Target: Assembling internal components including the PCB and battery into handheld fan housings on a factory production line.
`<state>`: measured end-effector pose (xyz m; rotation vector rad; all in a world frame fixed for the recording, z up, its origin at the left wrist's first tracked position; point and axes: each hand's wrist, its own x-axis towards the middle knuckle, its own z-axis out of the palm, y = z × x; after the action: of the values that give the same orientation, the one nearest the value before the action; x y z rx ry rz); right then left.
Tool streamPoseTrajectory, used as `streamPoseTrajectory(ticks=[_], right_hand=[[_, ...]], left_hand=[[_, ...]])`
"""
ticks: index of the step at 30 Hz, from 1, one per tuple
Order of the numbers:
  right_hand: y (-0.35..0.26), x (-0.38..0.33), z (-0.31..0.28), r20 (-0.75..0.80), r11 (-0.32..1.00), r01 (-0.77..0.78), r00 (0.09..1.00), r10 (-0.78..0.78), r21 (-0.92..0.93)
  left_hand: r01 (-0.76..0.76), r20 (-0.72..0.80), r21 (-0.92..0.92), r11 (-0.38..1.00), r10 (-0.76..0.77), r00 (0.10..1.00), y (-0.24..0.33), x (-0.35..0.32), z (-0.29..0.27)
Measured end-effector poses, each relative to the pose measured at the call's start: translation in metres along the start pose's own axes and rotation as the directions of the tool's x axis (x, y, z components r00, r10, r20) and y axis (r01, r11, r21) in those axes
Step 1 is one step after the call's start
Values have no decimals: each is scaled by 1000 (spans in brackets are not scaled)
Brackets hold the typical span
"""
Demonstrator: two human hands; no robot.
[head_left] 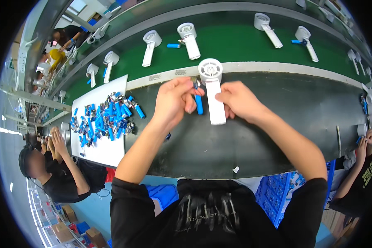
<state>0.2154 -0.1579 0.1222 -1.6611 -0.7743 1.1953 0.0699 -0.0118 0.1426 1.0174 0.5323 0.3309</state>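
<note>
My right hand [243, 100] grips the handle of a white handheld fan [215, 108], thumb on its face and fingers behind. The fan stands upright in the view, its round slatted head [211, 69] at the far end near the belt's white edge. Beside the handle, my left hand [172, 99] pinches a small circuit board [196, 84] with thin wires. From it hangs a blue cylindrical battery [199, 106], just left of the fan handle. Part of the board is hidden by my fingertips.
A heap of blue batteries with boards [107, 118] lies on a white sheet [119, 145] at left. Several white fans, one here [189, 41], lie on the green belt [227, 41]. Co-workers sit at left [62, 177] and right [355, 182]. A paper scrap [236, 170] lies near the table's front edge.
</note>
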Motion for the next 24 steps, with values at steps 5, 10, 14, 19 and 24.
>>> streamPoseTrajectory(ticks=[5, 10, 14, 19, 24], right_hand=[[-12, 61, -41, -261, 949, 125, 943, -204, -290], [-21, 131, -97, -420, 896, 29, 876, -236, -444], [-3, 169, -128, -450, 820, -19, 844, -293, -572], [-2, 154, -108, -544, 757, 39, 671, -503, -652], [0, 107, -136, -692, 716, 25, 237, -682, -697]], left_hand=[[-134, -50, 218, 967, 149, 988, 4, 96, 6], [-153, -34, 302, 941, 171, 985, 8, 186, 34], [-126, -153, 370, 921, 194, 969, -5, 230, 38], [-134, -308, 423, 896, 281, 909, 6, 207, 37], [-211, -56, 558, 803, 290, 955, 26, 97, 2]])
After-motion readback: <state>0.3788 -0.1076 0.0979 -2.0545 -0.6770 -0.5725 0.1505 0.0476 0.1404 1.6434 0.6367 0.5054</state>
